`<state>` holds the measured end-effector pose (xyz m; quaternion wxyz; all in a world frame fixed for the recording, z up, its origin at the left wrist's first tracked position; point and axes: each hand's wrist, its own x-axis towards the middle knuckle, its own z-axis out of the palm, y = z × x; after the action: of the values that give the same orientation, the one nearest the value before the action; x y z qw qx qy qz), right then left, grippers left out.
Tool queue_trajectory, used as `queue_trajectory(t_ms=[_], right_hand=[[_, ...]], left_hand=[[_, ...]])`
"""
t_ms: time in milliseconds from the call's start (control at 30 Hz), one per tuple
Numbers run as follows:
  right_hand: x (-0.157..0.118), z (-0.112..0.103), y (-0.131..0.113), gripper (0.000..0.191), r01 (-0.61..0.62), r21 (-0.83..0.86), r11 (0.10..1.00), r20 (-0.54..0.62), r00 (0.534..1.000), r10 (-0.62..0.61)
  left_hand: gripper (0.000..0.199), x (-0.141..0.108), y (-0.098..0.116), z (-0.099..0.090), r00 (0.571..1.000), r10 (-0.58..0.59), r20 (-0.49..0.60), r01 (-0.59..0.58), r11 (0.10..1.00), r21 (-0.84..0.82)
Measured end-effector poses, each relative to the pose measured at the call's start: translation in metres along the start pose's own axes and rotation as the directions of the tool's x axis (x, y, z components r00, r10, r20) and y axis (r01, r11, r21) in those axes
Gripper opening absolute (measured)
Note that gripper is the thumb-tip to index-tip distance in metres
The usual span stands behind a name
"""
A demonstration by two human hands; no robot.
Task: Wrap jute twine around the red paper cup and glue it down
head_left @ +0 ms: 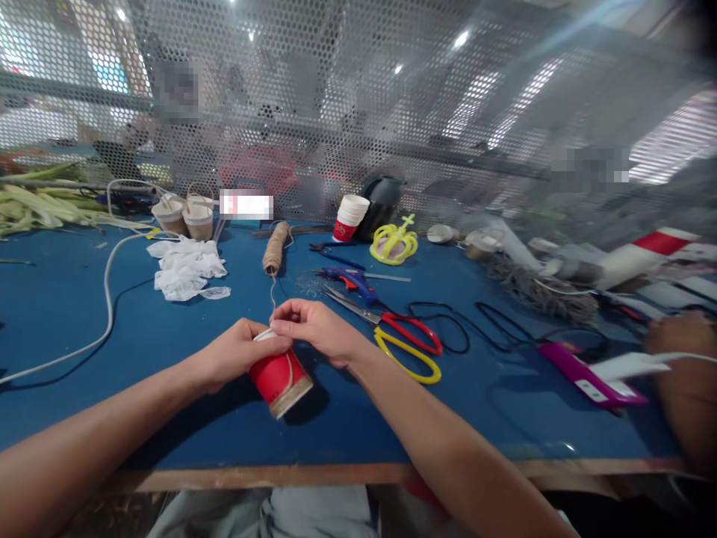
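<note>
My left hand (243,347) is closed around the upper end of a red paper cup (274,377), which is tilted above the table. A band of tan twine wraps the cup near its lower end, and one strand runs up its side. At the cup's white top end, the fingers of my right hand (314,329) pinch the twine (273,293). That strand leads back to a twine roll (276,248) lying on the table. My fingertips partly hide where the twine meets the cup.
Scissors (386,332) and a blue glue gun (352,282) lie to the right, near pliers (336,254). Stacked cups (351,217) and a yellow crown-shaped piece (393,243) stand behind. White gloves (187,265) and two twine-wrapped cups (197,218) are left. Another person's arm (686,373) is far right.
</note>
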<state>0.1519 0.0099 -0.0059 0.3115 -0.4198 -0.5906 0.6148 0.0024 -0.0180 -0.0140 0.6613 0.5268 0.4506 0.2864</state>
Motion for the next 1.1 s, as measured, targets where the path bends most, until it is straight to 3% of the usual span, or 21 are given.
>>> queue_trajectory(t_ms=[100,167,200,267,300,400,533,667,833,933,1000,1100], right_hand=[[0.003,-0.008,-0.006,0.019,0.045,-0.126,0.991,-0.023,0.999,-0.049],[0.007,-0.022,-0.013,0.020,0.069,-0.388,0.919,-0.105,0.987,-0.119],[0.009,-0.033,-0.017,0.022,0.040,-0.557,0.830,-0.183,0.969,-0.169],[0.016,-0.059,-0.022,0.024,-0.201,-0.806,0.557,-0.393,0.885,-0.249],[0.019,-0.072,-0.022,0.023,-0.289,-0.813,0.506,-0.459,0.853,-0.248],[0.030,-0.107,-0.015,0.018,-0.449,-0.785,0.427,-0.552,0.820,-0.152],[0.041,-0.125,0.002,0.024,-0.556,-0.740,0.378,-0.606,0.796,-0.017],[0.040,-0.125,0.003,0.026,-0.562,-0.703,0.436,-0.632,0.775,-0.020],[0.015,-0.115,-0.017,0.036,-0.423,-0.661,0.619,-0.613,0.781,-0.121],[-0.007,-0.104,-0.028,0.017,-0.264,-0.580,0.771,-0.518,0.850,-0.098],[-0.020,-0.094,-0.032,0.011,-0.124,-0.382,0.916,-0.401,0.915,-0.044],[-0.033,-0.078,-0.031,0.015,-0.011,-0.269,0.963,-0.243,0.968,-0.056]], left_hand=[[0.037,0.000,0.002,-0.001,1.000,0.002,-0.022,-0.002,0.999,-0.037],[0.037,0.001,0.002,-0.002,0.999,0.006,-0.052,-0.009,0.998,-0.059],[0.036,0.002,0.002,-0.003,0.997,0.016,-0.072,-0.021,0.998,-0.067],[0.036,0.004,-0.001,-0.005,0.992,0.052,-0.114,-0.061,0.995,-0.073],[0.036,0.005,-0.002,-0.006,0.987,0.077,-0.138,-0.087,0.994,-0.066],[0.037,0.008,-0.008,-0.008,0.962,0.167,-0.218,-0.171,0.985,0.003],[0.039,0.011,-0.011,-0.008,0.929,0.258,-0.266,-0.240,0.966,0.098],[0.040,0.012,-0.012,-0.010,0.917,0.282,-0.281,-0.248,0.957,0.150],[0.039,0.011,-0.010,-0.017,0.937,0.266,-0.225,-0.235,0.959,0.157],[0.038,0.011,-0.009,-0.019,0.921,0.293,-0.255,-0.253,0.951,0.180],[0.039,0.012,-0.009,-0.019,0.906,0.315,-0.284,-0.268,0.944,0.194],[0.042,0.014,-0.010,-0.018,0.892,0.325,-0.313,-0.269,0.940,0.212]])
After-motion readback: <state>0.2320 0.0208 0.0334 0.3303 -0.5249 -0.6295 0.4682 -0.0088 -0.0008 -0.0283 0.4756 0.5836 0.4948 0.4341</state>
